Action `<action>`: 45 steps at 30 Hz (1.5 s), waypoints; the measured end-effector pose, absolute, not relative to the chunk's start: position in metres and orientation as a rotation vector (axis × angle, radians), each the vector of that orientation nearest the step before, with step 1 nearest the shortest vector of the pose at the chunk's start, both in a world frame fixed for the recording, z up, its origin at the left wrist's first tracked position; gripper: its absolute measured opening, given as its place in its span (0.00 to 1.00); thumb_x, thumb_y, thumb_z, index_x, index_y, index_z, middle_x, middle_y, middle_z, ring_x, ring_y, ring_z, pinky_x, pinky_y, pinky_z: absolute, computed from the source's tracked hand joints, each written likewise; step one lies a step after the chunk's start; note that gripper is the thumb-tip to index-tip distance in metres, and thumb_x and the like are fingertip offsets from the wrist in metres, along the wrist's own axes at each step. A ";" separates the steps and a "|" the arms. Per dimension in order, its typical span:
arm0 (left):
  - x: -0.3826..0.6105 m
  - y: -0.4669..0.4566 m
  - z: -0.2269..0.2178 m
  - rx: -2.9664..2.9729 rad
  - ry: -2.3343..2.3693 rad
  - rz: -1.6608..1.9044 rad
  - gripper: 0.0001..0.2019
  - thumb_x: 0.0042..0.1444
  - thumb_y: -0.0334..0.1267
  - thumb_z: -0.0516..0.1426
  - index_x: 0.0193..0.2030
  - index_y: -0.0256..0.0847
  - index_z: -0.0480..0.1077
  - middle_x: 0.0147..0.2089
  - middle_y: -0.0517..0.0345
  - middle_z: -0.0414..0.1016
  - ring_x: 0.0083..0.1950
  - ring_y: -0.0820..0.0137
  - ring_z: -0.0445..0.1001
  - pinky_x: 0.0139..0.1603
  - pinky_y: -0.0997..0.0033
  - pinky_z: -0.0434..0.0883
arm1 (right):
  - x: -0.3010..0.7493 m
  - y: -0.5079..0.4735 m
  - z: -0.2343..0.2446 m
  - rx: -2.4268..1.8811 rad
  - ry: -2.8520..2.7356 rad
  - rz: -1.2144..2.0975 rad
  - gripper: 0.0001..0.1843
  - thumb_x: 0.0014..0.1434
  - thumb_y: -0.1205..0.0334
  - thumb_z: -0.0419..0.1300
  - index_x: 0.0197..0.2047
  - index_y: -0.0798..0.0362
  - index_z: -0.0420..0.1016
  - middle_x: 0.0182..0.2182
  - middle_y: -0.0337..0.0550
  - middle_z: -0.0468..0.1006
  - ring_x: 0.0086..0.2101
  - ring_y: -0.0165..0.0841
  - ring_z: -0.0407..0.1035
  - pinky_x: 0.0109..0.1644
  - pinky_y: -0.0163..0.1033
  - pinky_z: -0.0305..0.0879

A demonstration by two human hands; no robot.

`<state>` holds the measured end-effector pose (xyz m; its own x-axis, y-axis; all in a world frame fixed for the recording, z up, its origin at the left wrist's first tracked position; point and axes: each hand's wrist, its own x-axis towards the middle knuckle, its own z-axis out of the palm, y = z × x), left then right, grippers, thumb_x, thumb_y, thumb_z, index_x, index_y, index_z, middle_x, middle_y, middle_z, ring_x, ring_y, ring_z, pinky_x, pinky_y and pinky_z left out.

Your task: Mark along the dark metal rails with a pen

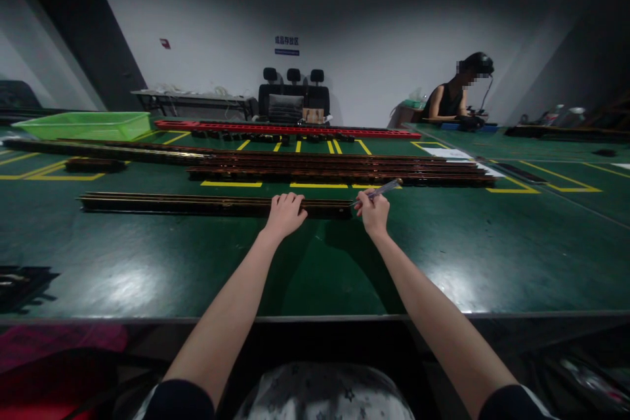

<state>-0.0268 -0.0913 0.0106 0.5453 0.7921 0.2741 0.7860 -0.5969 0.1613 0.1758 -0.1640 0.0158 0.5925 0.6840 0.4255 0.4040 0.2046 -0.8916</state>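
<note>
Your left hand (286, 215) lies across the dark rail (197, 205), fingers bent over its top; I cannot tell whether they grip. Your right hand's (374, 214) fingers are wrapped round a clear pen-like tool (388, 188) at the rail's right end. The rail lies back from the green table's (319, 275) near edge.

I'd say a hand could slide across the green tabletop (492, 256) at centre right; the long dark rail (172, 205) bars left of centre, stacked strips (339, 168) just above mid-frame.
</note>
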 end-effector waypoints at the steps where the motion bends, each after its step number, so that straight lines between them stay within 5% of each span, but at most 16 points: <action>1: -0.027 -0.091 0.010 2.746 1.401 0.504 0.21 0.61 0.39 0.47 0.59 0.36 0.64 0.59 0.47 0.67 0.61 0.59 0.63 0.66 0.51 0.52 | 0.176 -0.164 0.015 -1.417 -1.002 0.242 0.10 0.55 0.59 0.55 0.24 0.53 0.66 0.18 0.41 0.71 0.17 0.31 0.65 0.21 0.35 0.61; 29: -0.027 -0.093 0.013 2.746 1.398 0.482 0.22 0.61 0.40 0.46 0.59 0.36 0.64 0.59 0.46 0.67 0.61 0.58 0.63 0.65 0.51 0.53 | 0.178 -0.161 0.013 -1.421 -1.048 0.207 0.18 0.54 0.47 0.57 0.24 0.54 0.67 0.17 0.40 0.70 0.16 0.30 0.65 0.21 0.35 0.61; 45: -0.027 -0.093 0.013 2.756 1.394 0.478 0.22 0.61 0.40 0.46 0.59 0.36 0.64 0.59 0.45 0.67 0.61 0.59 0.63 0.65 0.51 0.53 | 0.178 -0.163 0.020 -1.380 -0.845 0.290 0.06 0.51 0.64 0.55 0.24 0.54 0.67 0.15 0.37 0.69 0.15 0.30 0.63 0.19 0.35 0.58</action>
<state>-0.0271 -0.0929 0.0135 0.5553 0.7890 0.2629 0.7842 -0.6020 0.1504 0.1779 -0.1631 0.0196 0.6830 0.6390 0.3539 0.2870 0.2108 -0.9345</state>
